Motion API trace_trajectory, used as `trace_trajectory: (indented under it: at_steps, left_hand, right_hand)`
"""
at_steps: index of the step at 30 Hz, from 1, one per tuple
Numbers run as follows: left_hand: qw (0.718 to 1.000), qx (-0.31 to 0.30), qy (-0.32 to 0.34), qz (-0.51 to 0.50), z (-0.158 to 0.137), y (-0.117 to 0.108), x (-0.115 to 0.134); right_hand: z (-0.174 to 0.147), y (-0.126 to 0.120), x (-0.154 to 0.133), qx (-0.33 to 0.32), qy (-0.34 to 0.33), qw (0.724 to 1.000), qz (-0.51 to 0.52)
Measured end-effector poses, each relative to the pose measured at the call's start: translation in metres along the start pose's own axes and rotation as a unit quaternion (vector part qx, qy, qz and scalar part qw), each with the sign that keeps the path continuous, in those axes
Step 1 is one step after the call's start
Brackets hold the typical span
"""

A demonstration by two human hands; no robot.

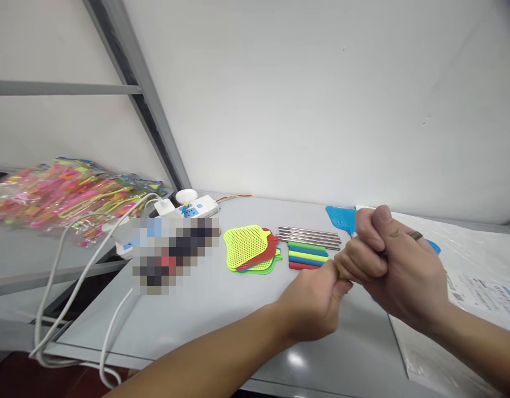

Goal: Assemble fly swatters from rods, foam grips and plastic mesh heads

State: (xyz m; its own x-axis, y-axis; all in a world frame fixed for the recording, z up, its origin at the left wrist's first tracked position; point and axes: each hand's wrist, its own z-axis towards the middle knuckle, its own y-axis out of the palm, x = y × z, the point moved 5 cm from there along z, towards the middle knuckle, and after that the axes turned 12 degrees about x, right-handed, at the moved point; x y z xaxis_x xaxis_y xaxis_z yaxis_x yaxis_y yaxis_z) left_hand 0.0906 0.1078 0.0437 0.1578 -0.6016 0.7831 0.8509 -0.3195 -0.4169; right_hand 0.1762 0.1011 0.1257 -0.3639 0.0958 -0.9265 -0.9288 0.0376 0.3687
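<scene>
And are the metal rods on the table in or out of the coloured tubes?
Out: the rods lie bare, side by side, behind the tubes.

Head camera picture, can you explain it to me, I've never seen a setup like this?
There's no machine here: a camera worn on a person's head looks forward and down at their own bare left hand and right hand. Both are closed, held close together; what they grip is mostly hidden. On the grey tabletop lie overlapping flyswatter heads, thin metal rods and coloured tubes. A power strip sits farther left, and a blue mesh piece shows beyond the right hand.
</scene>
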Motion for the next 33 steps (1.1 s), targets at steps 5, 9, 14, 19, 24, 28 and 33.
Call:
trace_trajectory:
  at_steps: [5,9,14,19,24,28,33]
  left_hand:
    - [0.998,0.024,0.029,0.047,0.004,-0.007,-0.001]
    - [0.994,0.040,0.059,0.079,0.006,-0.006,-0.001]
    - [0.990,0.045,0.099,0.090,0.006,-0.003,0.004]
    - [0.998,0.046,0.036,0.000,0.005,0.000,0.001]
    - [0.999,0.022,-0.029,-0.016,-0.001,0.003,-0.004]
    - [0.999,0.020,-0.026,0.017,-0.006,0.003,-0.007]
    - [0.998,0.024,0.018,0.055,-0.010,0.006,-0.007]
  right_hand:
    - [0.008,0.001,0.017,-0.001,0.011,0.999,0.032]
    - [0.013,-0.001,0.024,0.004,0.018,0.999,0.047]
    - [0.012,-0.005,0.024,0.003,0.004,0.999,0.049]
    - [0.019,-0.016,0.028,0.027,0.015,0.999,-0.010]
    - [0.020,-0.028,0.032,0.043,0.045,0.992,-0.110]
    - [0.013,-0.029,0.033,0.018,0.011,0.991,-0.131]
    - [0.004,-0.023,0.040,-0.009,-0.028,0.991,-0.129]
